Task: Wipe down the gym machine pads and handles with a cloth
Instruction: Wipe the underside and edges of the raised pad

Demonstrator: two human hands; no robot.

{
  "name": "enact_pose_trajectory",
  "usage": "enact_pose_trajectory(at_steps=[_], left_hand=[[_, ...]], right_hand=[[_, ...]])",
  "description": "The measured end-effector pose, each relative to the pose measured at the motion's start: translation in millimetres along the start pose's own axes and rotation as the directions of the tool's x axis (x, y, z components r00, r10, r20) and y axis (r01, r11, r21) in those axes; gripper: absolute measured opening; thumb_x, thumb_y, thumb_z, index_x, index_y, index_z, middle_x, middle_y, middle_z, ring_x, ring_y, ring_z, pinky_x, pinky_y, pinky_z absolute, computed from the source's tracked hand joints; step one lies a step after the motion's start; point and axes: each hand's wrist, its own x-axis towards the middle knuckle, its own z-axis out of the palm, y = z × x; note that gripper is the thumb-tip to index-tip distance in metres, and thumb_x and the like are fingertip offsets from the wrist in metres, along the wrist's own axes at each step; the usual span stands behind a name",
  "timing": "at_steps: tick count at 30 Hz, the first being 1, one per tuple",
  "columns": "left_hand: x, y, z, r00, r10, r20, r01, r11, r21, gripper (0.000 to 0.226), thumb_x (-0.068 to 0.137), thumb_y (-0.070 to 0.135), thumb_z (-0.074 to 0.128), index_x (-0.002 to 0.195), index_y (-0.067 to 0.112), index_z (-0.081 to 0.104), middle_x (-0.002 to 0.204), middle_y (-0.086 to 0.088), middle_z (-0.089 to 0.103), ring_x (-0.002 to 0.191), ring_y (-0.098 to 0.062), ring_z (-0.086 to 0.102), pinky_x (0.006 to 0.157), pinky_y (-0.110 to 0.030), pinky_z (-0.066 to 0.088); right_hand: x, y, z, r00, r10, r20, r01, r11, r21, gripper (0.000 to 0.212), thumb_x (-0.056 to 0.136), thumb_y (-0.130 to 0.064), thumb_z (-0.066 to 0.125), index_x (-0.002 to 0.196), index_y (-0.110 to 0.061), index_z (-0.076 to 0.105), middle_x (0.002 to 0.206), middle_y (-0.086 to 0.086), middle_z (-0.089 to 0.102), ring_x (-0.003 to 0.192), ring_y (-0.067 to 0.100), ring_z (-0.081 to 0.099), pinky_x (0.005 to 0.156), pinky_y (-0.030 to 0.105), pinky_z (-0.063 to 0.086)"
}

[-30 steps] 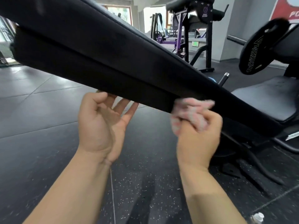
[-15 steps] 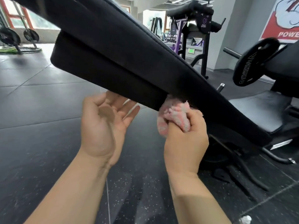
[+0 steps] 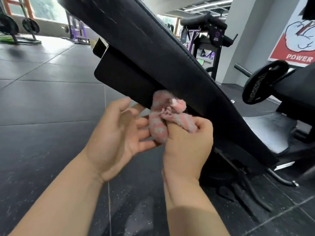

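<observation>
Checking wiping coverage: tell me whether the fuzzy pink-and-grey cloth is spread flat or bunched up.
Bunched up. The fuzzy pink-and-grey cloth sits in rounded lumps, gripped by the right hand.

Both hands raised, close together.
Left hand (image 3: 117, 133) flat, palm turned inward; right hand (image 3: 187, 147) curled, gripping a cloth (image 3: 158, 130).
</observation>
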Motion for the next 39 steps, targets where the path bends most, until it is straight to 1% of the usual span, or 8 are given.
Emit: enact_pose_trajectory(at_steps=[5, 10, 13, 17, 21, 26, 32, 39], left_hand=[[-15.5, 20.3, 8.0, 0.983, -0.115, -0.144, 0.151, 0.951, 0.271, 0.040, 0.093, 0.047, 0.059, 0.112, 0.014, 0.070, 0.104, -0.012, 0.072, 0.085, -0.016, 0.064, 0.060, -0.023, 0.053], [-21.9, 40.4, 11.3, 0.693, 0.560, -0.454, -0.171, 0.739, 0.651, 0.015, 0.071, 0.029, 0.071, 0.083, 0.025, 0.063, 0.076, 0.003, 0.068, 0.068, -0.013, 0.062, 0.059, -0.042, 0.057], [-20.0, 32.3, 19.6, 0.392, 0.900, -0.189, -0.243, 0.300, 0.922, 0.036, 0.069, 0.008, 0.073, 0.088, 0.037, 0.063, 0.100, 0.007, 0.061, 0.088, -0.008, 0.058, 0.081, -0.029, 0.053], [6.2, -23.2, 10.2, 0.421, 0.879, 0.223, -0.145, -0.178, 0.973, 0.032, 0.074, 0.020, 0.068, 0.105, 0.013, 0.073, 0.131, -0.006, 0.039, 0.117, -0.029, 0.043, 0.102, -0.035, 0.035], [32.0, -35.3, 3.5, 0.362, 0.872, 0.329, -0.011, -0.349, 0.937, 0.039, 0.073, 0.023, 0.073, 0.107, 0.028, 0.053, 0.128, 0.001, 0.038, 0.117, -0.026, 0.038, 0.095, -0.045, 0.034], [26.4, 28.2, 2.4, -0.010, 0.988, 0.152, 0.054, -0.151, 0.987, 0.020, 0.082, 0.023, 0.077, 0.086, 0.016, 0.060, 0.113, -0.007, 0.056, 0.104, -0.028, 0.046, 0.086, -0.040, 0.036], [37.5, -39.8, 7.7, 0.260, 0.917, 0.302, -0.029, -0.305, 0.952, 0.030, 0.081, 0.011, 0.071, 0.104, 0.022, 0.056, 0.115, -0.002, 0.048, 0.105, -0.027, 0.048, 0.089, -0.042, 0.038], [38.2, -5.6, 15.3, 0.010, 0.996, 0.093, -0.056, -0.093, 0.994, 0.010, 0.092, 0.010, 0.058, 0.101, 0.011, 0.060, 0.126, -0.006, 0.051, 0.117, -0.030, 0.047, 0.104, -0.041, 0.038]], right_hand=[[-17.4, -17.7, -6.9, 0.934, 0.003, 0.357, -0.028, 0.997, 0.067, 0.010, 0.085, -0.007, 0.071, 0.075, -0.010, 0.071, 0.070, 0.003, 0.068, 0.068, 0.013, 0.060, 0.063, 0.034, 0.052], [-28.0, -32.2, -11.8, 0.829, -0.061, 0.556, 0.003, 0.994, 0.105, 0.027, 0.084, -0.005, 0.076, 0.104, -0.022, 0.077, 0.097, -0.001, 0.077, 0.084, 0.007, 0.068, 0.075, 0.019, 0.056], [-19.5, -28.5, -13.8, 0.899, -0.326, 0.292, 0.338, 0.941, 0.012, 0.023, 0.084, -0.006, 0.076, 0.096, -0.026, 0.074, 0.092, -0.005, 0.074, 0.080, 0.006, 0.068, 0.070, 0.014, 0.050], [24.7, -31.5, -19.1, 0.658, -0.752, 0.034, 0.739, 0.637, -0.220, 0.027, 0.083, -0.011, 0.058, 0.093, -0.035, 0.056, 0.095, -0.009, 0.056, 0.091, 0.021, 0.058, 0.082, 0.035, 0.046], [64.6, -46.6, -9.0, 0.725, -0.653, 0.217, 0.688, 0.697, -0.202, 0.027, 0.084, -0.027, 0.040, 0.101, -0.028, 0.061, 0.094, -0.022, 0.059, 0.092, -0.008, 0.054, 0.083, 0.013, 0.040], [68.5, -39.8, -8.1, 0.727, -0.653, 0.214, 0.686, 0.700, -0.197, 0.031, 0.094, -0.037, 0.037, 0.098, -0.032, 0.067, 0.087, -0.024, 0.064, 0.088, -0.010, 0.057, 0.076, 0.008, 0.037], [59.7, -34.8, -1.3, 0.719, -0.677, 0.156, 0.693, 0.685, -0.222, 0.038, 0.095, -0.039, 0.034, 0.107, -0.030, 0.069, 0.095, -0.022, 0.064, 0.097, 0.001, 0.059, 0.095, 0.037, 0.047], [55.7, -28.3, 0.0, 0.679, -0.720, 0.147, 0.730, 0.638, -0.247, 0.037, 0.098, -0.034, 0.032, 0.117, -0.030, 0.064, 0.107, -0.035, 0.052, 0.108, -0.012, 0.048, 0.103, 0.046, 0.042]])
